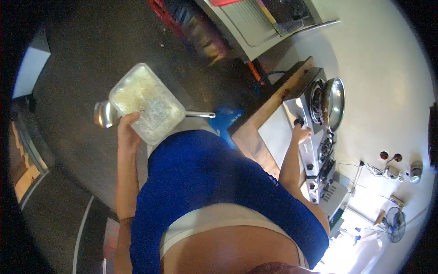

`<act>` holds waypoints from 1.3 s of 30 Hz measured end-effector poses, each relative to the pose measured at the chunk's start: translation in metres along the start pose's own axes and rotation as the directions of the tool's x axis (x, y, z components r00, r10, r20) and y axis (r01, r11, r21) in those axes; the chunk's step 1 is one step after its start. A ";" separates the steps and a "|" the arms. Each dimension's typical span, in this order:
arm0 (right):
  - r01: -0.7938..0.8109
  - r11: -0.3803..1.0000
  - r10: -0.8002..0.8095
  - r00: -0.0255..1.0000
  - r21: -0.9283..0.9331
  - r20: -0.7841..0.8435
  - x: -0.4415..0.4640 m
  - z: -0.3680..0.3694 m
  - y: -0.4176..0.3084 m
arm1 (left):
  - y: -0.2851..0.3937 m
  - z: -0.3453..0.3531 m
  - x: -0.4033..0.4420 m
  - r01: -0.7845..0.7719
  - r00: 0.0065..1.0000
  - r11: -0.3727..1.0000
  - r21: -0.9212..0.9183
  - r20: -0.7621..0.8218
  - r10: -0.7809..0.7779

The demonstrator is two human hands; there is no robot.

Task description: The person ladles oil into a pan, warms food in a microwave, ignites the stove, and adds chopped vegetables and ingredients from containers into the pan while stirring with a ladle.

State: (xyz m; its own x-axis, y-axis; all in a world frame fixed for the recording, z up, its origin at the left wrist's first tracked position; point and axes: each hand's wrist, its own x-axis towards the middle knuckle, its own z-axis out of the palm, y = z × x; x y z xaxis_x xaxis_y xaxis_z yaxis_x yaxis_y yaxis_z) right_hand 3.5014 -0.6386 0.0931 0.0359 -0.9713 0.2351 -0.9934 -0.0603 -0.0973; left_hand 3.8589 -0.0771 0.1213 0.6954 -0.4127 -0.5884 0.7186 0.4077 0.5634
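My left hand grips a rectangular, translucent plastic container by its near edge, thumb on top; the surface looks whitish and frosted. Under the container runs a ladle: its shiny metal bowl sticks out on the left and its handle on the right. Whether my hidden fingers also hold the ladle I cannot see. At the stove, my right hand has its fingers closed on a black burner knob. A steel frying pan sits on the burner beyond this hand.
The gas stove stands on a wooden-edged counter at my right. A sink unit is at the top, with a blurred, colourfully dressed person beside it. A blue bag-like object lies below the counter. A wall fan is lower right.
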 end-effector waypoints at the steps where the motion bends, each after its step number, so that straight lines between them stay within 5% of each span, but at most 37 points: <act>1: -0.038 0.999 0.039 0.990 0.011 -0.138 -0.011 -0.006 -0.014 | -0.001 0.003 0.008 -0.002 1.000 0.999 0.052 0.027 0.001; 2: -0.078 0.997 0.082 0.959 0.027 -0.271 -0.026 -0.018 -0.037 | 0.003 0.014 0.016 -0.025 0.999 0.997 0.072 0.039 0.023; 5: 0.332 0.938 -0.289 0.908 0.098 -0.305 -0.077 -0.021 -0.102 | 0.000 0.054 0.042 0.007 0.990 0.994 0.105 0.140 -0.022; 6: 0.569 0.703 -0.505 0.822 0.428 -0.264 -0.093 -0.024 -0.127 | 0.000 0.065 0.055 0.049 0.977 0.989 0.142 0.199 -0.077; 7: 0.452 0.687 -0.544 0.839 0.569 -0.010 -0.126 -0.059 -0.177 | -0.002 0.077 0.066 0.089 0.957 0.980 0.179 0.259 -0.134; 8: 0.490 0.470 -0.717 0.697 0.734 -0.006 -0.142 -0.054 -0.192 | -0.002 0.096 0.071 0.109 0.931 0.974 0.201 0.324 -0.171; 10: 0.423 0.334 -0.878 0.464 0.842 0.116 -0.173 -0.073 -0.233 | -0.002 0.135 0.083 0.105 0.877 0.967 0.232 0.436 -0.200; 12: 0.164 0.357 -0.915 0.261 0.919 0.309 -0.185 -0.073 -0.261 | -0.006 0.161 0.105 0.133 0.860 0.952 0.277 0.446 -0.249; 13: 0.190 0.404 -0.911 0.166 0.895 0.376 -0.185 -0.088 -0.272 | -0.007 0.174 0.116 0.202 0.807 0.935 0.291 0.492 -0.327; 14: 0.181 0.393 -0.915 0.179 0.902 0.362 -0.190 -0.083 -0.279 | -0.004 0.187 0.124 0.271 0.743 0.912 0.309 0.535 -0.403; 16: -0.076 0.262 -0.840 0.473 0.962 0.266 -0.192 -0.068 -0.295 | 0.001 0.214 0.142 0.239 0.716 0.901 0.362 0.561 -0.416; 18: -0.039 0.182 -0.826 0.536 0.983 0.174 -0.179 -0.062 -0.313 | 0.009 0.242 0.161 0.212 0.680 0.885 0.415 0.587 -0.439; 20: -0.157 0.211 -0.687 0.678 0.965 0.260 -0.168 -0.057 -0.337 | 0.019 0.266 0.181 0.249 0.594 0.880 0.405 0.654 -0.469; 23: -0.067 0.444 -0.475 0.828 0.893 0.298 -0.137 -0.013 -0.349 | 0.028 0.289 0.232 0.247 0.553 0.876 0.415 0.682 -0.479; 24: 0.042 0.466 -0.431 0.883 0.884 0.184 -0.122 -0.013 -0.357 | 0.036 0.298 0.248 0.300 0.527 0.863 0.406 0.684 -0.505; 25: 0.077 0.302 -0.330 0.944 0.950 0.028 -0.110 -0.009 -0.375 | 0.043 0.308 0.266 0.296 0.516 0.859 0.418 0.687 -0.512; 28: -0.035 0.576 -0.086 0.991 0.817 0.103 -0.080 -0.022 -0.403 | 0.050 0.327 0.314 0.253 0.590 0.867 0.429 0.642 -0.490; 30: -0.120 0.570 -0.045 0.983 0.813 0.177 -0.070 -0.037 -0.431 | 0.048 0.336 0.357 0.278 0.661 0.787 0.551 0.485 -0.572; 32: 0.353 0.603 -0.402 0.909 0.715 -0.110 -0.064 -0.052 -0.460 | 0.038 0.347 0.401 0.317 0.657 0.750 0.580 0.436 -0.615; 33: 0.428 0.621 -0.464 0.876 0.656 -0.133 -0.061 -0.047 -0.468 | 0.023 0.345 0.434 0.348 0.636 0.724 0.595 0.418 -0.649; 39: 0.368 0.761 -0.453 0.891 0.534 0.031 -0.053 -0.054 -0.492 | -0.003 0.355 0.478 0.209 0.608 0.670 0.713 0.442 -0.659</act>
State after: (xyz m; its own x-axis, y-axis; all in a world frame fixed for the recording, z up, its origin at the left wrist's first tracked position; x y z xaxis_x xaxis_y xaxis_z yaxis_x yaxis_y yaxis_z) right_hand 3.9828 -0.5449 0.1806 0.4851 -0.8453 0.2238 -0.6846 -0.5264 -0.5042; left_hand 4.1915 -0.5644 0.0442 -0.0477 -0.8797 -0.4731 0.6318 -0.3934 0.6679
